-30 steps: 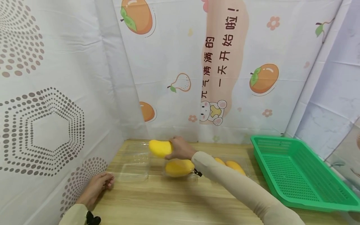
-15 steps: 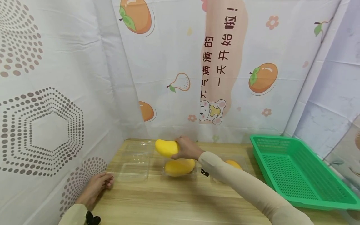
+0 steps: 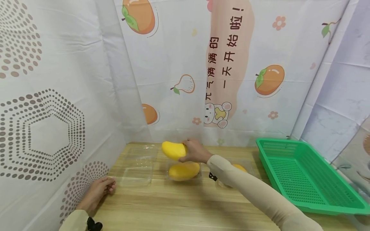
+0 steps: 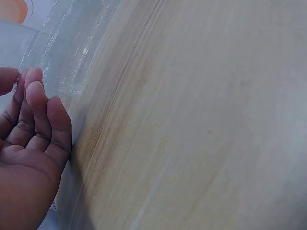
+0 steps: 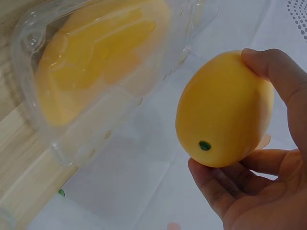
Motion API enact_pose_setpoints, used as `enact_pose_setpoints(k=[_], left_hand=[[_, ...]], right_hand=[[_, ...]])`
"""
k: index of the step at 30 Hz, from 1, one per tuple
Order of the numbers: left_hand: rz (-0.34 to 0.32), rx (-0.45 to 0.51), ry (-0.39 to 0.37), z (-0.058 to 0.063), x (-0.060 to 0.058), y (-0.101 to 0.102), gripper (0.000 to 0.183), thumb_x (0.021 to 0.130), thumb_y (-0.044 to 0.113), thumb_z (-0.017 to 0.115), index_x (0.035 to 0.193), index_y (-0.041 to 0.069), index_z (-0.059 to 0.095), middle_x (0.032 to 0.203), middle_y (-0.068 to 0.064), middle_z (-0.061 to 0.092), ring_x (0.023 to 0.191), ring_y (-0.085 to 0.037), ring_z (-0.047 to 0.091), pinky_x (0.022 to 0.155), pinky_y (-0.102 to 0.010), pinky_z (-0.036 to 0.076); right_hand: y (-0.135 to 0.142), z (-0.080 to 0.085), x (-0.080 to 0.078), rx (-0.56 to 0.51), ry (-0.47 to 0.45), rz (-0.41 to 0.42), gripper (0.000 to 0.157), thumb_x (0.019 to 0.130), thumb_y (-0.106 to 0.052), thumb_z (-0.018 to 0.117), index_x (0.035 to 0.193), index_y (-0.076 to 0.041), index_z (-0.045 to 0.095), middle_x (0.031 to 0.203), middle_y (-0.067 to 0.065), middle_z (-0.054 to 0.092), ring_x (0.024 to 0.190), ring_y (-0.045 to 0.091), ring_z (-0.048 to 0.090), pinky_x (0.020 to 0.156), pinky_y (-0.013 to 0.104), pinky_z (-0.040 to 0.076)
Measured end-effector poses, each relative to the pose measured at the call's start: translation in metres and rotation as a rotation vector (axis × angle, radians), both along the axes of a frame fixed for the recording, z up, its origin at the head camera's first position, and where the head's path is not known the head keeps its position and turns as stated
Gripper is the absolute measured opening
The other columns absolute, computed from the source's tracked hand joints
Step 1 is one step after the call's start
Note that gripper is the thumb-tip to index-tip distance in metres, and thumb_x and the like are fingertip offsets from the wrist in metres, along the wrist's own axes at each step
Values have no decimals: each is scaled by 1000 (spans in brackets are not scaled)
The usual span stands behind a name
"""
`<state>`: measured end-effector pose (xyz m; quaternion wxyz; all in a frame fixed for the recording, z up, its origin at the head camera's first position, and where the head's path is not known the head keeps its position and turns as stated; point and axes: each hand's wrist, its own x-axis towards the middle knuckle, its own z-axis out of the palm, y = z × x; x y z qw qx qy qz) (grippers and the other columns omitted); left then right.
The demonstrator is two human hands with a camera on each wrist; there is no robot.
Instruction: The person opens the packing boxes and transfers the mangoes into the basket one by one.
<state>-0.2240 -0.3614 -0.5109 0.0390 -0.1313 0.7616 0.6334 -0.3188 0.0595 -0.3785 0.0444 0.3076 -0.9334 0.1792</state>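
Observation:
My right hand [image 3: 197, 152] grips a yellow mango [image 3: 173, 150] in the air, with the thumb on one side and the fingers on the other. In the right wrist view, a green stem dot shows on the held mango [image 5: 223, 110]. Below it, another mango [image 3: 183, 171] lies in a clear plastic box [image 5: 91, 139]. My left hand [image 3: 99, 192] rests at the table's left side, fingers loosely curled and holding nothing. Close to its fingertips is a clear plastic box [image 4: 67, 52], with no fruit in it in the head view.
At the right stands a green plastic basket [image 3: 300, 205] with nothing visible inside. Another clear box [image 3: 251, 166] with yellow fruit [image 3: 239, 167] is partly hidden behind my right sleeve [image 3: 248, 186]. A printed curtain [image 3: 179, 128] hangs along the wooden table's [image 3: 162, 205] back edge.
My right hand has shifted slightly to the right with the mango, staying above the middle box. The left hand has not moved.

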Motion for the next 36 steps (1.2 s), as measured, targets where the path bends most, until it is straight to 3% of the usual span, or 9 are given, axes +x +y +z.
enact_pose_setpoints(k=[9,14,25,36], left_hand=[[7,0,11,-1,0,0,29,98,18,51,106,-10,56,87,-9,61,71,-16,56,66,-33,51],[7,2,5,-1,1,-1,30,97,19,53,106,-9,57,88,-9,61,72,-16,56,66,-33,51],[4,10,-5,0,0,2,33,98,21,54,110,-10,56,90,-10,61,73,-17,57,66,-34,51],[-2,-13,16,0,3,1,33,99,19,51,112,-11,55,90,-10,61,72,-16,56,67,-32,51]], right_hand=[[14,-4,-5,-23,-26,-15,71,66,-49,81,119,-7,61,99,-1,58,83,14,51,71,27,46],[25,-6,-7,2,18,-33,72,66,-53,80,120,-8,61,103,-1,60,84,12,51,72,26,45],[47,0,-3,-48,51,-42,70,67,-48,82,118,-4,63,106,4,61,87,15,52,73,30,46],[67,3,-2,-88,29,-69,65,67,-45,83,115,-7,64,97,0,59,81,14,50,69,29,45]])
